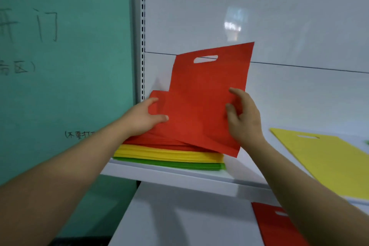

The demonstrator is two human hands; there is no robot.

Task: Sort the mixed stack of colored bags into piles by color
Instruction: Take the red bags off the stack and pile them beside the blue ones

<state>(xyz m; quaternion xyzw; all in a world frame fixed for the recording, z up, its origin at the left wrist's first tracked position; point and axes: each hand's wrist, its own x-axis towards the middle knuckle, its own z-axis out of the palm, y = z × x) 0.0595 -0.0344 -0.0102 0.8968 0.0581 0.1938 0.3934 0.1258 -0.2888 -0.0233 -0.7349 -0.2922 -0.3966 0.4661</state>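
A mixed stack of flat bags (169, 156) lies on the white upper shelf (179, 175), red layers on top, yellow beneath, green at the bottom. One red bag (207, 94) with a cut-out handle is lifted off the stack and tilted upright. My right hand (243, 118) pinches its right edge. My left hand (143, 118) rests on the red layers at the stack's left side, thumb on top of them. A yellow bag (327, 158) lies flat on the same shelf to the right. Another red bag (277, 223) lies on the lower shelf.
A white back panel (259, 16) closes the shelf behind. A slotted upright (142, 46) runs down the left of the shelf. A teal wall with handwriting (60, 56) stands to the left. A green sliver (367, 142) shows at the far right edge.
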